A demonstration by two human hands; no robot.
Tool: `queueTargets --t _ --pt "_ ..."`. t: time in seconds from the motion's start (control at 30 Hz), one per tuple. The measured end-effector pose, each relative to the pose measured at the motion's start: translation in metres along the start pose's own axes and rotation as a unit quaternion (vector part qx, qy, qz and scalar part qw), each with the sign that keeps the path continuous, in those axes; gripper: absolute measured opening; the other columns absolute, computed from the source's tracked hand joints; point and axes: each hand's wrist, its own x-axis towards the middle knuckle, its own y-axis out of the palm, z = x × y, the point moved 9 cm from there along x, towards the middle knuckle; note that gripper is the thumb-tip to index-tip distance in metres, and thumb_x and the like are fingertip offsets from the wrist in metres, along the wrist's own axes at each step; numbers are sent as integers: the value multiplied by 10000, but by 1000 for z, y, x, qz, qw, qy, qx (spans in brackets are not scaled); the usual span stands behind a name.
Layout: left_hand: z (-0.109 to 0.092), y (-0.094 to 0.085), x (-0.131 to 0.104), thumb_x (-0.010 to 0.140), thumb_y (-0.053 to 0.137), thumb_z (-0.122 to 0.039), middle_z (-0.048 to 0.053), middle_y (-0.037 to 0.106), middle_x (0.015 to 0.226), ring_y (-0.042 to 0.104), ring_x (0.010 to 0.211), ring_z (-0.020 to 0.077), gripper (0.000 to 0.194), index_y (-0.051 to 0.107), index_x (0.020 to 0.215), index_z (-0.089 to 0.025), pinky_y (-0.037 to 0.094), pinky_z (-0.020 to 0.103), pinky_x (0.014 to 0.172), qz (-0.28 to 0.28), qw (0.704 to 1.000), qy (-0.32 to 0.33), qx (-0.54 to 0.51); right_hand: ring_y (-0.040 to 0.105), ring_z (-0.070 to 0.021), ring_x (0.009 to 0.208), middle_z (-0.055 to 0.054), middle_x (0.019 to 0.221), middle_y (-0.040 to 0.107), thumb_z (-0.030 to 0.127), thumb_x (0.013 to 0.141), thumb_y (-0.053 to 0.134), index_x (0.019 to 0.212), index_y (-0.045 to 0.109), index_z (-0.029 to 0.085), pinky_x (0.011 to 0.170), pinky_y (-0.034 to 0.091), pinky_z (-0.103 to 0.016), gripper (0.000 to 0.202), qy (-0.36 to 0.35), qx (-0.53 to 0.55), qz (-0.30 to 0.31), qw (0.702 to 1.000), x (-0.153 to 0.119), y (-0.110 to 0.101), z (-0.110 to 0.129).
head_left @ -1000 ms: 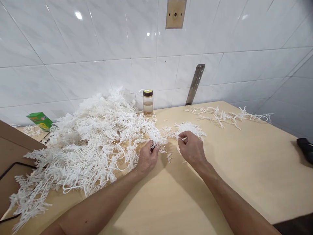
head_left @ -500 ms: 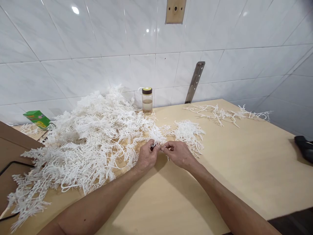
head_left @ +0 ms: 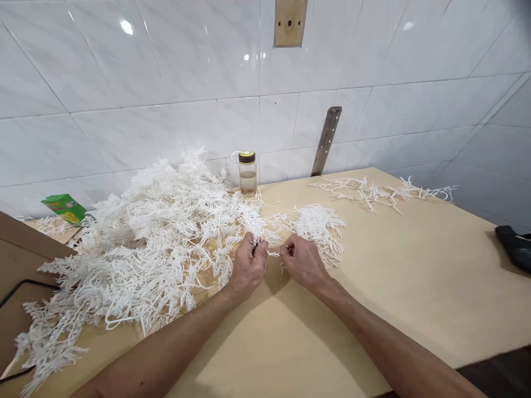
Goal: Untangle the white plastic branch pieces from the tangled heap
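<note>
Wall [head_left: 174,66]: glossy, smooth tile; table [head_left: 394,293]: smooth, pale, wood-look; bracket [head_left: 327,141]: dull metal; strands [head_left: 166,215] looked matt, plastic-like.

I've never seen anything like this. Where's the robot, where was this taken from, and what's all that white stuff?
There is no robot: these are a person's bare hands, seen by a camera worn on the head, looking forward and down. On the table, a big heap of white plastic-looking sprigs lies to the left, a small pile of white bits near the middle, and bare white stems far right. A bottle stands behind. The left hand pinches a white sprig. The right hand is beside the small pile; whether it holds anything is too small to tell.
</note>
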Motion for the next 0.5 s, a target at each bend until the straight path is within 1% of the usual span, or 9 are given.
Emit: queueTargets --t 0.07,0.17,0.23,0.3,0.33,0.37,0.4,0.43,0.5 --pt "0 4 2 873 551 -474 -104 417 502 392 381 69 306 395 787 -224 333 197 400 27 999 -2 -18 548 -156 551 0 599 608 259 777 533 688 531 210 547 405 -264 102 -10 -23 -30 999 3 -10 -2" --pt "4 1 5 864 566 -472 -97 438 490 424 371 73 323 390 759 -222 346 197 395 22 1000 -3 -9 547 -167 573 -18 646 610 210 784 515 723 553 208 584 414 -284 71 -15 -68 -85 994 9 -29 -9" --pt "7 -1 6 857 574 -468 -98 437 476 433 363 78 324 393 748 -223 350 200 392 16 1000 -4 4 555 -171 605 -72 831 655 168 775 506 831 597 188 616 427 -307 109 -39 -105 -135 985 11 -45 -9" --pt "9 -2 7 856 572 -464 -97 434 462 436 359 82 317 407 736 -222 349 202 391 11 1000 -6 23 549 -158 599 -122 1017 651 153 787 499 932 618 169 642 445 -325 189 -73 -113 -167 977 9 -55 -5" --pt "10 -3 7 856 569 -462 -95 435 462 436 359 83 311 417 732 -220 349 204 392 7 999 -9 31 546 -151 589 -127 1047 651 164 811 495 951 625 168 650 454 -327 191 -92 -100 -163 977 7 -56 -1" --pt "11 -4 7 854 568 -460 -92 441 466 437 363 84 305 430 729 -218 348 205 394 4 999 -13 39 545 -146 580 -118 1034 663 189 843 491 950 633 174 655 464 -323 178 -112 -77 -144 980 6 -52 4" --pt "11 -5 7 851 569 -458 -88 450 474 438 371 84 301 442 726 -215 347 206 398 -1 999 -15 48 544 -142 571 -100 990 680 223 875 490 938 642 184 657 473 -316 169 -133 -52 -113 983 3 -46 10" --pt "11 -6 8 846 574 -454 -83 461 484 440 383 83 296 454 724 -212 347 206 405 -6 998 -16 58 554 -141 579 -82 959 693 262 900 497 943 652 195 660 481 -307 174 -152 -29 -68 986 1 -35 16" --pt "10 -9 8 834 588 -446 -73 480 500 447 410 84 293 465 717 -207 351 205 423 -17 997 -15 78 563 -134 584 -71 988 702 302 904 539 982 670 206 670 487 -305 180 -180 -16 6 983 -6 -14 26"
